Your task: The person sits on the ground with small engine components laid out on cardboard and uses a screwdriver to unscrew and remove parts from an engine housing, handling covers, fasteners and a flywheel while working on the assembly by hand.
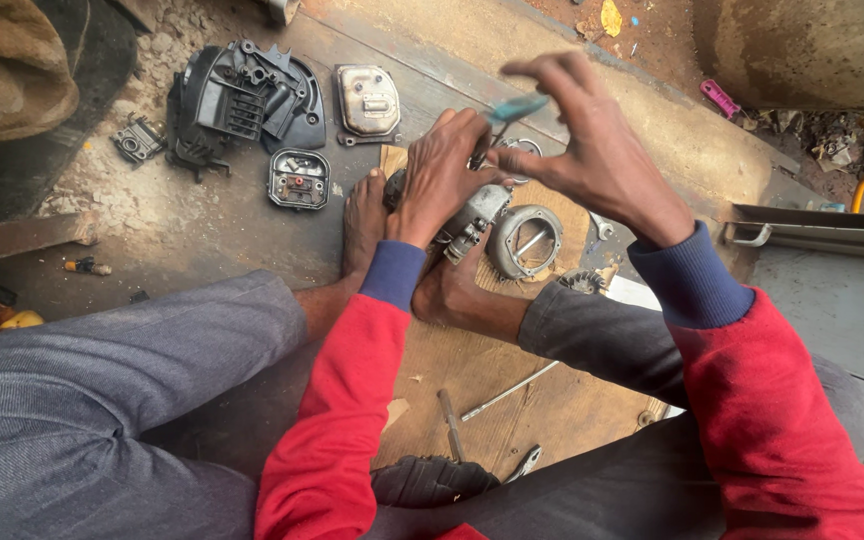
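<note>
My left hand (442, 175) grips the top of a small grey metal engine block (517, 238) that rests on a wooden board (482, 400) between my bare feet. My right hand (582, 140) hovers just above it, pinching the teal handle of a screwdriver (514, 108) whose shaft points down toward the engine. The engine's round open bore faces up beside my left wrist. Both arms wear red sleeves with blue cuffs.
A black plastic engine cover (242, 100), a metal cover plate (367, 100), a small square part (298, 178) and another small part (138, 140) lie on the dusty floor beyond. A metal rod (508, 392) and tools lie on the board. A metal box edge (812, 235) sits at right.
</note>
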A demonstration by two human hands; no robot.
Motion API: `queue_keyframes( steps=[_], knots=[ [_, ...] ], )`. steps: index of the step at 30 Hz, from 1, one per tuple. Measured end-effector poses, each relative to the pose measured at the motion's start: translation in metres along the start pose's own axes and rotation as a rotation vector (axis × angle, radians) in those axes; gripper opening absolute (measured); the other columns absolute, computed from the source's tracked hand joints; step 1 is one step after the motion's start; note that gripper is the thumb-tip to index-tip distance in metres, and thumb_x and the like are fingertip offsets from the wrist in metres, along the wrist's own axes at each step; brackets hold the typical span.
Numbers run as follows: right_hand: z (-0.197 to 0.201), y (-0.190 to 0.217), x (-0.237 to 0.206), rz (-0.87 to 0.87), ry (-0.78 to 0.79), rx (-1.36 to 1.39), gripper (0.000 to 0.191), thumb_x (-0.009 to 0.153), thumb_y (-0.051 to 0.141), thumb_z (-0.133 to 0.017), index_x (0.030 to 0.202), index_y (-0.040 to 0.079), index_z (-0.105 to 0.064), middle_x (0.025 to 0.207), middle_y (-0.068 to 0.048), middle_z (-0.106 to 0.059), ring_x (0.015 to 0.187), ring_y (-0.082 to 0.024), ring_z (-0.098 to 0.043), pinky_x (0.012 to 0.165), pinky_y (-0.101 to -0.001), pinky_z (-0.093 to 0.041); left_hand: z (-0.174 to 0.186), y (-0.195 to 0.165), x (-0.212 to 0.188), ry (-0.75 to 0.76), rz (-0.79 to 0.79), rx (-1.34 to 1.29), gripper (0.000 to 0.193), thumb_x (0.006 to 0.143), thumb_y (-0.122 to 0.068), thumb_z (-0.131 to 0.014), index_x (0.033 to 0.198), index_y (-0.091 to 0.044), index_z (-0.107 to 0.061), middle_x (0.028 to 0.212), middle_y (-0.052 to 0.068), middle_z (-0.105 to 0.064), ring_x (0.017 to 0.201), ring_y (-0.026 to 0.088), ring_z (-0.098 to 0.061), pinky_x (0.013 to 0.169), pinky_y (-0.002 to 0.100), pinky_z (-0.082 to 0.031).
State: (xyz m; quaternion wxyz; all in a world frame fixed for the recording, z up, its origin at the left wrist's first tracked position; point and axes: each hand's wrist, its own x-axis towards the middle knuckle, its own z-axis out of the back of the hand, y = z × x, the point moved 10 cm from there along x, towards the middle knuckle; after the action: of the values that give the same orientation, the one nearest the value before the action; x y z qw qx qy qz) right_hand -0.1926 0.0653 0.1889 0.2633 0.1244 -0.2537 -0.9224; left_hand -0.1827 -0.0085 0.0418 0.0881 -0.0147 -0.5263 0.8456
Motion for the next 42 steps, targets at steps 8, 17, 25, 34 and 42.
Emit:
queue_keyframes(
  steps=[8, 17, 25, 34, 42],
  knots=[
    [-0.006, -0.003, 0.001, -0.008, 0.004, 0.013, 0.027, 0.092, 0.006, -0.073, 0.119, 0.005, -0.071, 0.109, -0.013, -0.069, 0.096, -0.031, -0.07, 0.082, -0.0411, -0.055, -0.01, 0.002, 0.0, 0.036, -0.221, 0.394, 0.022, 0.068, 0.005, -0.072, 0.082, -0.011, -0.079, 0.105, 0.012, -0.06, 0.106, 0.032, -0.058, 0.084, 0.043, -0.049],
    [0.003, 0.013, 0.003, 0.077, -0.059, 0.019, 0.022, 0.096, 0.006, -0.072, 0.118, 0.002, -0.071, 0.108, -0.015, -0.069, 0.091, -0.031, -0.07, 0.078, -0.039, -0.054, -0.014, -0.003, 0.007, 0.079, -0.34, 0.402, 0.007, 0.063, -0.009, -0.076, 0.069, -0.011, -0.078, 0.108, 0.011, -0.061, 0.108, 0.031, -0.057, 0.085, 0.041, -0.045],
    [0.025, 0.006, -0.002, 0.084, -0.183, 0.011, 0.021, 0.101, 0.006, -0.072, 0.122, 0.001, -0.07, 0.111, -0.015, -0.069, 0.098, -0.028, -0.069, 0.08, -0.0385, -0.055, -0.009, -0.001, 0.011, 0.142, -0.237, 0.285, 0.022, 0.073, -0.006, -0.081, 0.095, -0.01, -0.082, 0.105, 0.009, -0.058, 0.104, 0.027, -0.056, 0.089, 0.041, -0.048],
    [0.03, -0.029, -0.01, 0.076, -0.427, 0.082, 0.013, 0.116, 0.003, -0.058, 0.125, -0.002, -0.049, 0.114, -0.017, -0.076, 0.103, -0.024, -0.078, 0.086, -0.0351, -0.063, 0.063, 0.056, 0.011, 0.006, -0.063, -0.613, 0.014, 0.099, -0.025, -0.069, 0.098, -0.011, -0.068, 0.097, 0.001, -0.061, 0.089, 0.011, -0.055, 0.078, 0.025, -0.045],
    [-0.028, -0.045, -0.001, -0.015, -0.28, 0.176, 0.014, 0.112, 0.005, -0.052, 0.124, 0.001, -0.047, 0.105, -0.02, -0.075, 0.093, -0.027, -0.078, 0.076, -0.04, -0.064, 0.055, 0.136, -0.008, -0.398, 0.394, -1.259, 0.032, 0.102, -0.031, -0.054, 0.074, -0.016, -0.052, 0.061, -0.005, -0.049, 0.049, 0.004, -0.039, 0.042, 0.023, -0.031]
  ],
)
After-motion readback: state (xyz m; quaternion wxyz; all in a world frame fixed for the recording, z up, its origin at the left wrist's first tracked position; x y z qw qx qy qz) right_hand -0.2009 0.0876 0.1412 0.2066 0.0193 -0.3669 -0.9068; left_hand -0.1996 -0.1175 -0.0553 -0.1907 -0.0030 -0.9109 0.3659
